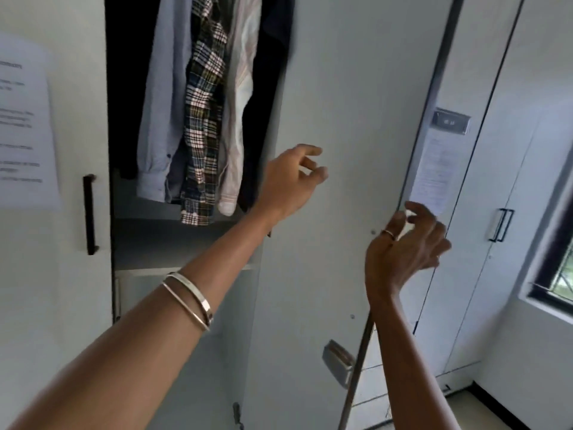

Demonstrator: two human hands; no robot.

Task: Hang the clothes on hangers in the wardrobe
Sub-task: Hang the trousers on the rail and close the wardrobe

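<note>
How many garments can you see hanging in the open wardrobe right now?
4: a light blue shirt at the left, a plaid shirt beside it, a pale striped shirt next, and a dark garment at the right by the door edge. More may hang hidden in the dark.

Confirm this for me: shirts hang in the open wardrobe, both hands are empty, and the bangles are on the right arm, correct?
Not quite. In the head view the bangles are on the left arm. Shirts do hang in the wardrobe, and both the left hand and right hand are empty.

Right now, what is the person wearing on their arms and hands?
Both forearms are bare, with no sleeves in view. The left arm carries two slim silver-coloured bangles partway up the forearm. The right hand has a thin ring on one finger.
</note>
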